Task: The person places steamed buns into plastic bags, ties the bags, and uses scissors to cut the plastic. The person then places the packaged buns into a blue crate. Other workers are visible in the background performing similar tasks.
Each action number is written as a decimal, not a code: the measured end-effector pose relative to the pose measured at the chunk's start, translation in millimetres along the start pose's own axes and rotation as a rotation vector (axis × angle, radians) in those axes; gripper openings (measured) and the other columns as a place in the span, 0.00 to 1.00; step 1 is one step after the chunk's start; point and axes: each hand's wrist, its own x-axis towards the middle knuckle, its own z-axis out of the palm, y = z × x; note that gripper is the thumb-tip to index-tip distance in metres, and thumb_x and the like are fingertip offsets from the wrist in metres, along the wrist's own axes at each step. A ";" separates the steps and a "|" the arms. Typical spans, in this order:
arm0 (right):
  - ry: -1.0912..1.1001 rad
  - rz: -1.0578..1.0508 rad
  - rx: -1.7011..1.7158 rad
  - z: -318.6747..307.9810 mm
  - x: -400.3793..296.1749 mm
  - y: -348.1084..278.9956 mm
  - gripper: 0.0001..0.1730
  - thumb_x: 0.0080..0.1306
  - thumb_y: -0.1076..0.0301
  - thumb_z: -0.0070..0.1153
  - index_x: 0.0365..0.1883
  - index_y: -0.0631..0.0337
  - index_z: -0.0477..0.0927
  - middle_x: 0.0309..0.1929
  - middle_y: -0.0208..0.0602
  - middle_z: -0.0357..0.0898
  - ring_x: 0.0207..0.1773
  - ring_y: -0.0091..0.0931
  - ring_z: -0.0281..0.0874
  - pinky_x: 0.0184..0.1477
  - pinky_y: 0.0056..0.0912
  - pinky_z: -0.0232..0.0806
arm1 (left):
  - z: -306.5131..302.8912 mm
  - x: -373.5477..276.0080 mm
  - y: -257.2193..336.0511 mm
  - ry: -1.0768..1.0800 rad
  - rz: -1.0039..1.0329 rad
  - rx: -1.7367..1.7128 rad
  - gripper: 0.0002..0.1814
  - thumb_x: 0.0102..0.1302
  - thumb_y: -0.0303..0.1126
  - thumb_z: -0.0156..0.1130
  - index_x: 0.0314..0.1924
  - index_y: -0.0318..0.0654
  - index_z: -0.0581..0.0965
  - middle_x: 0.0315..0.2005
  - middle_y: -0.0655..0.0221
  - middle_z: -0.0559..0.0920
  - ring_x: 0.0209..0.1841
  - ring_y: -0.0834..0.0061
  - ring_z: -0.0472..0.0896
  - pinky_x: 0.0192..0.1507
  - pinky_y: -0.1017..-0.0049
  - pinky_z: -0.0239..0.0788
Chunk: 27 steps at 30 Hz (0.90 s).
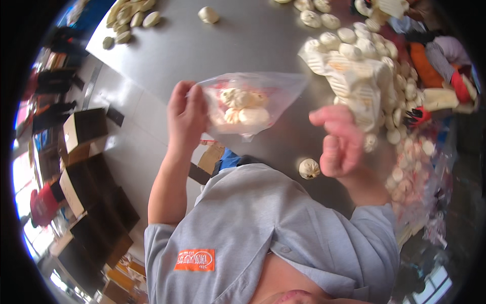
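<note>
My left hand [188,110] pinches the left edge of a clear plastic bag [286,85] with some red printing. Several pale steamed buns [253,115] sit inside the bag, which hangs over the near edge of the steel table. My right hand [340,140], blurred, hovers to the right of the bag with its fingers partly bent and nothing visible in them. Just left of that wrist, on the tabletop, rests a single pleated bun [309,168]. Beyond my right hand, a crumpled white cloth [351,78] lies against a big heap of buns [402,85].
The steel table [171,49] carries more buns [127,17] at its far left corner and a lone bun [208,15]. Bagged buns [406,171] lie at the right. A red-gloved hand [419,115] of another person touches the heap. Cardboard boxes [85,129] stand at the left.
</note>
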 end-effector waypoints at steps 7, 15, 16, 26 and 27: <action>-1.088 0.749 -0.850 25.0 -203.1 -0.9 0.44 0.60 0.58 0.69 0.74 0.39 0.65 0.81 0.47 0.45 0.81 0.50 0.44 0.71 0.70 0.51 | 8.2 1.4 10.1 -0.207 -0.004 0.107 0.09 0.81 0.37 0.51 0.44 0.39 0.72 0.19 0.81 0.68 0.18 0.91 0.61 0.18 0.84 0.54; -0.714 1.272 -0.948 -0.4 -237.0 -38.8 0.53 0.53 0.48 0.76 0.76 0.37 0.62 0.80 0.48 0.43 0.79 0.51 0.48 0.66 0.61 0.62 | 5.7 -6.8 12.7 -0.314 -0.059 0.095 0.08 0.81 0.34 0.51 0.44 0.38 0.69 0.19 0.79 0.70 0.19 0.90 0.64 0.20 0.83 0.55; -0.646 1.282 -0.908 -4.3 -258.0 -41.3 0.53 0.53 0.49 0.76 0.75 0.38 0.62 0.78 0.48 0.45 0.77 0.51 0.52 0.65 0.57 0.64 | 3.8 -7.5 12.2 -0.323 -0.056 0.070 0.08 0.82 0.34 0.50 0.44 0.38 0.69 0.19 0.79 0.70 0.19 0.91 0.64 0.20 0.83 0.55; 0.315 0.399 0.250 17.9 -46.3 -0.1 0.55 0.60 0.58 0.73 0.77 0.57 0.49 0.70 0.59 0.64 0.50 0.34 0.81 0.48 0.36 0.80 | 20.3 1.1 8.3 -0.406 -0.028 -0.052 0.06 0.82 0.30 0.47 0.44 0.37 0.67 0.22 0.81 0.70 0.22 0.93 0.64 0.22 0.85 0.55; 0.262 0.214 0.355 34.3 -17.8 10.0 0.53 0.59 0.58 0.73 0.76 0.57 0.53 0.69 0.62 0.64 0.51 0.36 0.81 0.48 0.38 0.81 | 20.7 5.0 7.7 -0.381 -0.019 -0.073 0.06 0.82 0.30 0.47 0.44 0.37 0.67 0.22 0.81 0.70 0.22 0.93 0.64 0.22 0.85 0.55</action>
